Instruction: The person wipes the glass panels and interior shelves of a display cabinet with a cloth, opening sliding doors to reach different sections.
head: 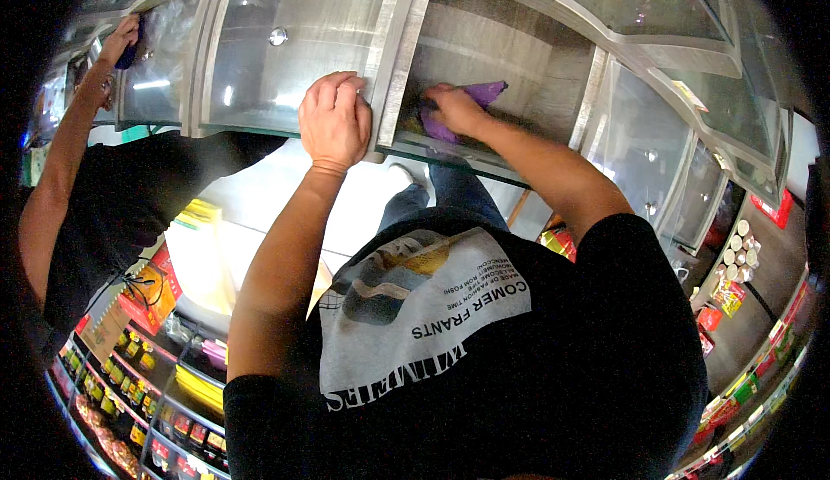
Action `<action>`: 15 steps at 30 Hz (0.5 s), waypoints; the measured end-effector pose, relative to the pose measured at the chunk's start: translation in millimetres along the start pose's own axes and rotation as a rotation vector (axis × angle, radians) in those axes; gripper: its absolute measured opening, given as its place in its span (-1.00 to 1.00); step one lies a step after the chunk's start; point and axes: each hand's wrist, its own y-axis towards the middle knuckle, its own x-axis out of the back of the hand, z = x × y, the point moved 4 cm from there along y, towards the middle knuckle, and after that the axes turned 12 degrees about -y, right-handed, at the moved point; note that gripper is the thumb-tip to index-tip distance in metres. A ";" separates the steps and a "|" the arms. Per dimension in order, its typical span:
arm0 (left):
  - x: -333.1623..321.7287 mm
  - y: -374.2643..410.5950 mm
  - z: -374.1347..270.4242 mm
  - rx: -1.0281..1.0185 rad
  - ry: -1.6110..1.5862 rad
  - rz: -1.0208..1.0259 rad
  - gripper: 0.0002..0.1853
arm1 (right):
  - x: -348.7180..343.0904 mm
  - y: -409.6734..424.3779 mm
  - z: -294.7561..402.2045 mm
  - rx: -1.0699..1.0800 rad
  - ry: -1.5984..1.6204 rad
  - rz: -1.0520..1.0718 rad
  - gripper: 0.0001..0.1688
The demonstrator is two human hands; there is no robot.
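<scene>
My right hand (457, 109) is inside a wood-lined display bin (499, 33), its fingers closed on a crumpled purple cloth (483, 94). One corner of the cloth sticks up beyond the wrist; more of it hangs below the hand. Left of that bin, my left hand (334, 118) rests with bent fingers at the edge of a clear-lidded bin (259, 85), beside the wooden divider (399, 59). Its fingertips are partly hidden, so whether it grips the edge is unclear. A round metal knob (278, 37) is set in that lid.
At the left, another person's hand (123, 39) holds a dark object against the bins. More clear-fronted bins (639, 117) continue to the right. Shelves of packaged goods (130, 376) stand at lower left. Wrapped rolls (738, 253) lie on a counter at right.
</scene>
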 end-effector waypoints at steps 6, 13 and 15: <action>-0.4 0.7 -0.5 -0.027 0.004 0.015 -0.77 | 50.2 33.2 -26.3 -0.266 -0.083 -0.121 -0.53; 1.5 0.9 -2.1 -0.007 0.034 0.041 -0.77 | -69.8 69.0 -17.4 -0.008 -0.228 -0.032 -0.53; 2.6 0.1 -1.1 -0.012 0.024 0.050 -0.78 | -30.2 53.9 1.2 -0.070 0.007 0.211 -0.52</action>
